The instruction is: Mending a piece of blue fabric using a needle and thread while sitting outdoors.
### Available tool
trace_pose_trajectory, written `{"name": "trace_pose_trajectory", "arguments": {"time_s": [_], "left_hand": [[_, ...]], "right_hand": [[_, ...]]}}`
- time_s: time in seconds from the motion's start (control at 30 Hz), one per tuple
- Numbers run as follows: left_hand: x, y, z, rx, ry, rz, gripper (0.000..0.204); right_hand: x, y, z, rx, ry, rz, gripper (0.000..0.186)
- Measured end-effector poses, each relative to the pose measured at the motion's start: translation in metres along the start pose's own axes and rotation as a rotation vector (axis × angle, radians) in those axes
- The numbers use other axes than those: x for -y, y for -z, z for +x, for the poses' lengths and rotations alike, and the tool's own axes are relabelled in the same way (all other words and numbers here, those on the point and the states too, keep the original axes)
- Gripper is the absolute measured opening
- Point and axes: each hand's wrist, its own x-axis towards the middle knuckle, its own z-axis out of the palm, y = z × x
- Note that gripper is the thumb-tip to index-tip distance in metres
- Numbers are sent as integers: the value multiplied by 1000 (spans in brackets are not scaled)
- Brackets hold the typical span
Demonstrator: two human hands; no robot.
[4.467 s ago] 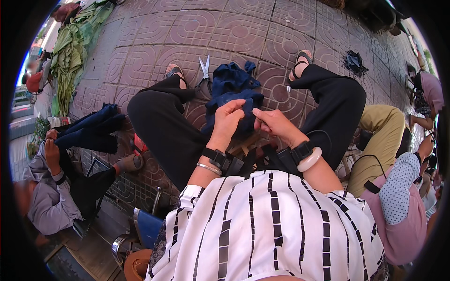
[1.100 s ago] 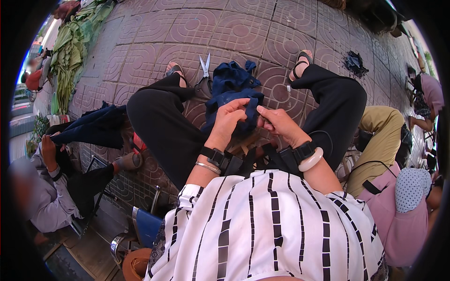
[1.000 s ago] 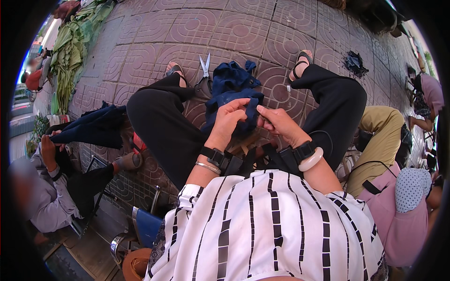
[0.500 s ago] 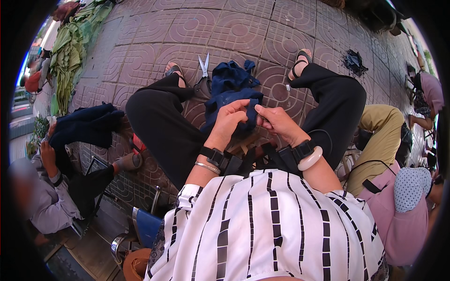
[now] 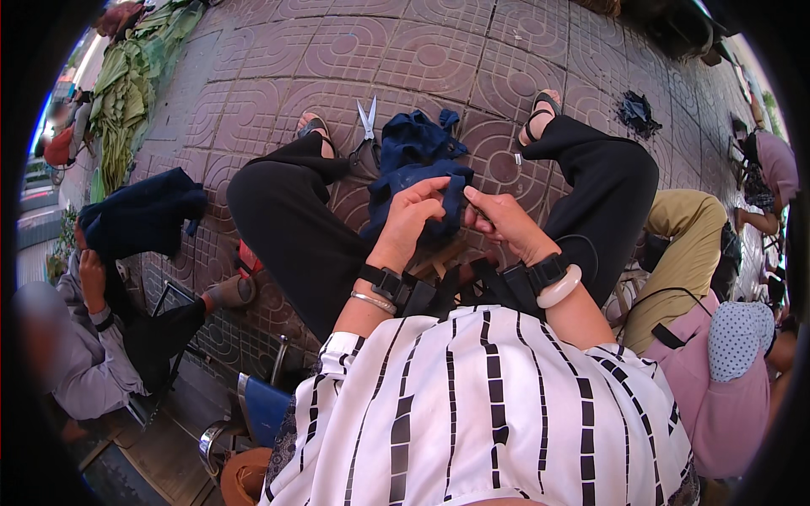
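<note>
My left hand [image 5: 409, 215] has its curled fingers on the upper edge of a navy cloth [image 5: 413, 139], which is bunched on my lap and the paving between my legs. Close to its right, my right hand [image 5: 502, 219] has thumb and forefinger pinched at the cloth's edge; whatever is between them is too small to make out. Metal scissors with dark handles [image 5: 368, 126] lie on the paving left of the cloth, beside my left foot.
A seated person [image 5: 93, 354] at left holds up dark cloth [image 5: 143, 211]. A person in khaki trousers [image 5: 683, 253] sits close at right. Leafy greens [image 5: 118, 101] lie far left, crumpled black plastic [image 5: 639, 114] beyond my right foot, a blue chair [image 5: 261, 405] behind at lower left.
My hands have shifted only slightly, the right a little up and right. The person at left has raised and swung their dark cloth; the right neighbour's dotted-sleeved arm is lower.
</note>
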Motion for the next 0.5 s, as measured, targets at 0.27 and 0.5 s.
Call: {"name": "trace_pose_trajectory", "arguments": {"time_s": [0.27,0.5], "left_hand": [[1,-1,-1,37,28,-15,44],[1,-2,-2,75,33,24,46]], "right_hand": [[-1,1,1,31,19,11,47],[0,0,0,37,20,-15,45]]}}
